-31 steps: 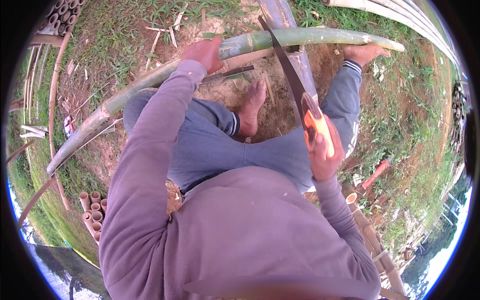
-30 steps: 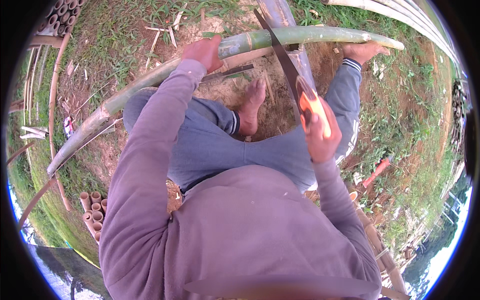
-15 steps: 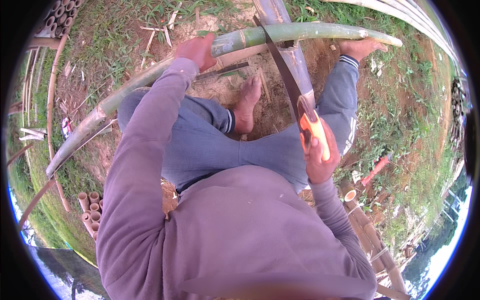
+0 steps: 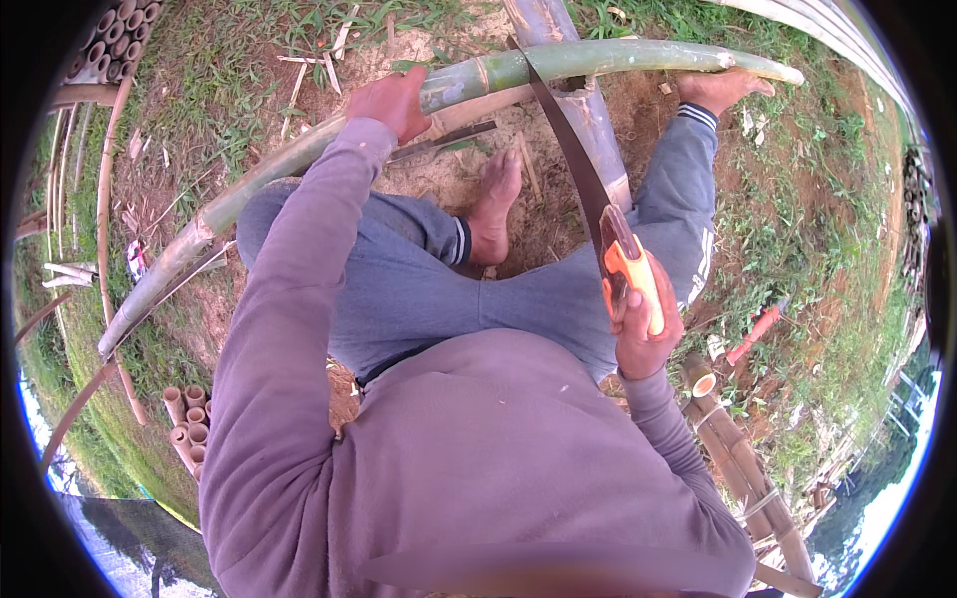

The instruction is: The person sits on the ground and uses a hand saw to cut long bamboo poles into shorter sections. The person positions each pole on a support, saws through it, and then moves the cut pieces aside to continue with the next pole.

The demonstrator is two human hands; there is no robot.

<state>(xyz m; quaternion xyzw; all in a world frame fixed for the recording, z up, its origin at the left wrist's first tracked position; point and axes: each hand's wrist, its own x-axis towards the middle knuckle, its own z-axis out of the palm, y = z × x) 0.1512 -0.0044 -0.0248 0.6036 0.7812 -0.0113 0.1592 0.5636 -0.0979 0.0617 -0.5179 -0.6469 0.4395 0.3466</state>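
A long green bamboo pole runs across in front of me from the lower left to the upper right. My left hand is wrapped round it left of the middle. In my right hand is the orange and dark handle of a hand saw. Its dark blade reaches up to the pole, its tip end resting at the pole just right of a joint. How deep the teeth sit I cannot tell. Beneath the green pole lies a thick greyish bamboo log, with a dark notch near the crossing.
My right foot is against the pole's right part; my left foot rests on the dirt. An orange-handled tool lies in the grass at right. Cut bamboo tubes stand at left, more stacked at upper left. Tied bamboo poles lie lower right.
My right hand and the saw have moved slightly down toward me, the blade sliding along the pole. My left hand keeps its hold in nearly the same place.
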